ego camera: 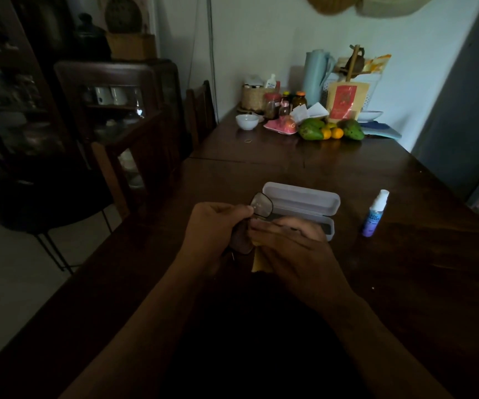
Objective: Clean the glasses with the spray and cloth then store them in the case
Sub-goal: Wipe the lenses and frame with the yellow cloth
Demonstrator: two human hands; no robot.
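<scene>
Dark wooden table [405,283] fills most of the view, running from the near edge to the far wall. Wooden chairs [134,156] stand along its left side, with a dark glass-front cabinet [111,90] behind them.

Far end of the table is cluttered — green and orange fruit [330,130], a small white bowl [246,121], jars and bottles [285,103], a yellow pouch with a red label [344,103], a pale blue roll [314,76].

Open white glasses case [301,203] sits mid-table just beyond the hands, lid tipped back toward the far side, dark lining visible at its right end. Spray bottle [375,213] stands upright to the right of the case, apart from it, cap on, blue-purple label.

Both forearms come in from the near edge. Left hand [212,226] has its fingers curled closed, thumb and fingertips pinched on the glasses [262,205] — one dark-rimmed lens sticks up above the fingers, overlapping the left end of the case in view. Right hand [293,246] has fingers together and bent against the frame area next to the left hand; exact grip too dark to tell. A dark cloth [242,244] hangs below the left hand, and a yellowish piece [259,262] shows beneath the hands, unclear what it is.
</scene>
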